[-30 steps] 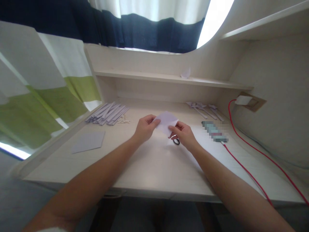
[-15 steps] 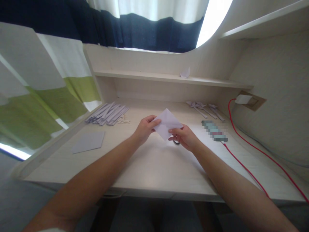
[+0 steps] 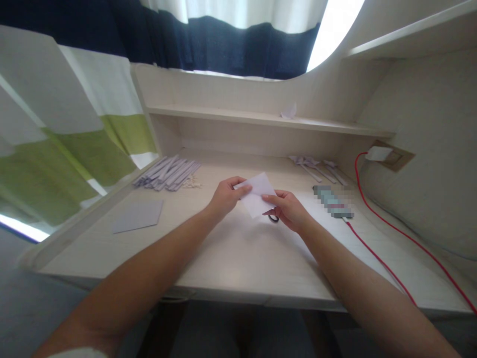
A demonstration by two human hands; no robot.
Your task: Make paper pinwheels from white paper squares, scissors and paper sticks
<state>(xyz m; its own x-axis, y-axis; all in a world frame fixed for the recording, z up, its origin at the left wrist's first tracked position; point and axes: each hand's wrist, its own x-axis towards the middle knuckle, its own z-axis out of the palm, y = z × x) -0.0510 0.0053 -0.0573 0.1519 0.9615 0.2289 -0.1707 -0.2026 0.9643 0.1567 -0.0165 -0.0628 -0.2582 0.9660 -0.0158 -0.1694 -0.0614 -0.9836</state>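
Observation:
A small white sheet of paper [image 3: 257, 198] is held up over the middle of the desk between my two hands. My left hand [image 3: 228, 195] pinches its left edge, thumb on top. On the other side, my right hand [image 3: 287, 208] grips the right edge with the thumb across the face and the fingers behind. Just below the right fingers, a dark ring-shaped handle [image 3: 274, 218] shows on the desk; whatever it belongs to is hidden behind the hand and paper.
A flat stack of white paper [image 3: 139, 216] lies at left, behind it rolled paper strips [image 3: 167, 173] and small cream pieces [image 3: 192, 183]. Folded paper pieces with stems [image 3: 315, 166] lie back right, near a phone [image 3: 333, 201] on a red cable [image 3: 380, 262]. A paper piece [image 3: 288, 111] sits on the shelf.
The paper has turned in my hands, from a diamond pose to a more tilted one. My right hand has shifted its grip slightly along the edge. The whole view has moved a little.

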